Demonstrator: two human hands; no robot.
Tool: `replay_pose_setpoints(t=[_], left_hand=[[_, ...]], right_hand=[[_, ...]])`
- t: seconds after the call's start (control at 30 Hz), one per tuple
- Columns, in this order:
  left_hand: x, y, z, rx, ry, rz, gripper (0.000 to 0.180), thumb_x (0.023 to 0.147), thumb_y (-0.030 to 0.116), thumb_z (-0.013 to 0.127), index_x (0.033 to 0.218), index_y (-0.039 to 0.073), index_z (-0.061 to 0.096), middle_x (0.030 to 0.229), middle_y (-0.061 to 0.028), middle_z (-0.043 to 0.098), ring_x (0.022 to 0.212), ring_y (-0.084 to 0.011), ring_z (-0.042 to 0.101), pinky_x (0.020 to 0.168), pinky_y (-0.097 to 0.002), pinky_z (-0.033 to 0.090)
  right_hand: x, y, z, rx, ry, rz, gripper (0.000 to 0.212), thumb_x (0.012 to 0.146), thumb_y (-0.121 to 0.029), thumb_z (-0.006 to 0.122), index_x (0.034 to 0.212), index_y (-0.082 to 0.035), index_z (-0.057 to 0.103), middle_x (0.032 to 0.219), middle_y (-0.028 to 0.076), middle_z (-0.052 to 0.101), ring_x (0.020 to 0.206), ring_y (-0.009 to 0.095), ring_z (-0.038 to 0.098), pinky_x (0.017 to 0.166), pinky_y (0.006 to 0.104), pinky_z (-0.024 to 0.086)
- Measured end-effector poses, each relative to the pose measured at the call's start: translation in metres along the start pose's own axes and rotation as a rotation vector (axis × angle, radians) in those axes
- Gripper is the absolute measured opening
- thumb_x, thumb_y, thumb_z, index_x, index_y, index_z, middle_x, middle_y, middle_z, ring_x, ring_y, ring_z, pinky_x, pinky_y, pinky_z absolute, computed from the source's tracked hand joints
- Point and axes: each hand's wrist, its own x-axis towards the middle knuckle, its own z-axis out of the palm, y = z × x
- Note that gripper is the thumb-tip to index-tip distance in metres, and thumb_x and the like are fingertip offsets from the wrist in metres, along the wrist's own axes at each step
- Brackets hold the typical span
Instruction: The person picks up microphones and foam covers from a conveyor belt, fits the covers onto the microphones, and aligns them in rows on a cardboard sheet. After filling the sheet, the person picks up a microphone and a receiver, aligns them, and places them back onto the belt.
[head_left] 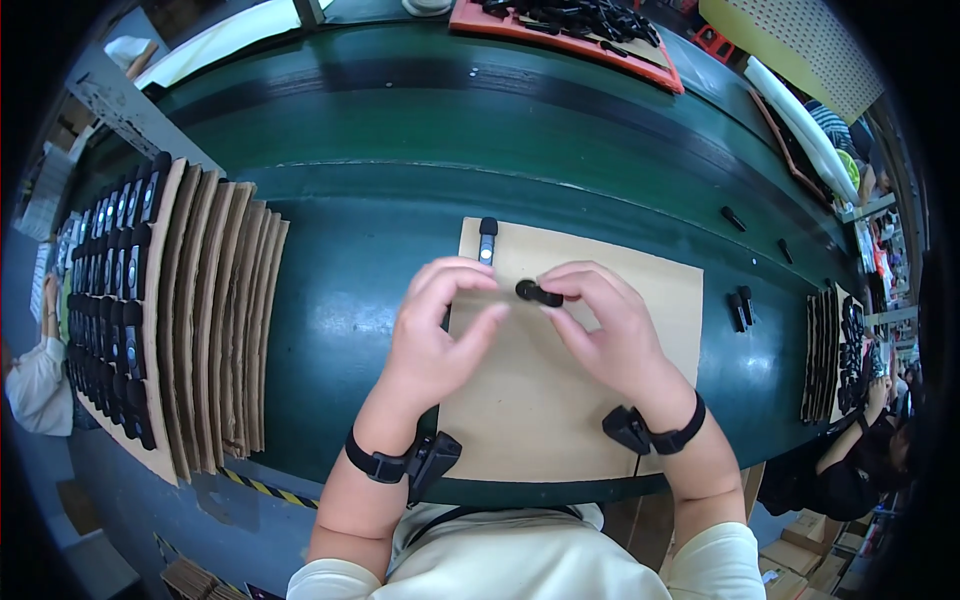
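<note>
A sheet of brown cardboard [560, 440] lies before me on the green bench. Near its far left corner rests a small clip microphone [487, 243] with a black foam tip and a silver-grey body. Above the middle of the sheet, my right hand [610, 330] pinches another black clip microphone [540, 293] between thumb and fingers, its round end pointing left. To the left of it, my left hand [440, 325] has thumb and fingers apart with nothing between them, just below the microphone on the cardboard. Both wrists wear black straps.
Upright cardboard sheets [225, 330] stand stacked at left, rows of microphones [125, 270] on the outermost. Two loose microphones [741, 308] lie right of my sheet. A red tray [570, 40] of black parts sits at the far side. A co-worker [840, 460] is at the right.
</note>
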Motion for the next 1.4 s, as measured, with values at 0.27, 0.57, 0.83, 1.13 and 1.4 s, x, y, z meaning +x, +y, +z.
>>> replay_pose_setpoints(t=[0.27, 0.57, 0.83, 1.13, 1.4], left_hand=[[0.031, -0.015, -0.014, 0.032, 0.072, -0.12, 0.021, 0.079, 0.0, 0.068, 0.1, 0.001, 0.063, 0.105, -0.0121, 0.065, 0.104, -0.0292, 0.06, 0.093, -0.0365, 0.047], [0.058, -0.049, -0.011, 0.244, -0.35, 0.019, 0.056, 0.071, 0.005, 0.078, 0.123, 0.005, 0.056, 0.13, -0.0134, 0.054, 0.125, -0.0318, 0.048, 0.105, -0.0397, 0.04], [0.06, -0.065, -0.013, 0.265, -0.425, -0.017, 0.07, 0.064, 0.009, 0.084, 0.127, 0.008, 0.055, 0.133, -0.0118, 0.053, 0.126, -0.0312, 0.046, 0.109, -0.0404, 0.035], [0.058, -0.072, -0.011, 0.264, -0.395, 0.027, 0.069, 0.064, 0.01, 0.084, 0.126, 0.009, 0.056, 0.126, -0.009, 0.058, 0.123, -0.0299, 0.047, 0.107, -0.0413, 0.035], [0.058, -0.075, -0.009, 0.26, -0.377, 0.049, 0.069, 0.063, 0.011, 0.084, 0.127, 0.009, 0.056, 0.126, -0.0088, 0.058, 0.123, -0.0299, 0.047, 0.107, -0.0413, 0.034]], right_hand=[[-0.012, 0.025, 0.02, -0.341, -0.152, -0.116, 0.029, 0.072, -0.001, 0.073, 0.097, -0.003, 0.059, 0.104, 0.012, 0.061, 0.094, 0.033, 0.062, 0.079, 0.0397, 0.053], [-0.01, 0.023, 0.016, -0.191, -0.253, 0.111, 0.051, 0.072, -0.008, 0.077, 0.117, -0.005, 0.052, 0.124, 0.015, 0.051, 0.103, 0.033, 0.059, 0.088, 0.0384, 0.05], [0.006, 0.036, 0.015, -0.147, -0.313, 0.079, 0.062, 0.074, -0.006, 0.074, 0.129, -0.003, 0.046, 0.13, 0.018, 0.049, 0.116, 0.035, 0.052, 0.097, 0.0394, 0.046], [0.034, 0.052, 0.023, -0.118, -0.297, 0.137, 0.064, 0.077, -0.005, 0.073, 0.134, -0.002, 0.043, 0.133, 0.016, 0.047, 0.103, 0.028, 0.058, 0.088, 0.0336, 0.051], [0.035, 0.057, 0.026, -0.149, -0.291, 0.139, 0.063, 0.078, -0.005, 0.073, 0.134, -0.002, 0.044, 0.135, 0.016, 0.047, 0.103, 0.029, 0.057, 0.086, 0.0337, 0.052]])
